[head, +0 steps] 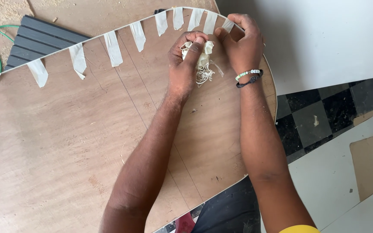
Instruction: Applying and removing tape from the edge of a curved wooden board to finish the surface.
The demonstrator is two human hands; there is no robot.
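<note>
Upper centre of the frame, we are clutching a tape wad (201, 54) in our closed left hand (185, 64), our right hand (240, 43) pinching a tape strip (227, 25) on the plywood panel (65, 142).

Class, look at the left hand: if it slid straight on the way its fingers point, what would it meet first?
Most likely the wad of used tape that the left hand already grips, then the taped white edge strip beyond; depth is unclear.

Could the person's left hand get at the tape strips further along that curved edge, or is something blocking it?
Probably yes. The left hand holds a crumpled wad of tape near the board's top edge, and the tape strips lie just beside it along the rim with bare plywood board between. Its grip is full, though, so the wad may hinder it.
</note>
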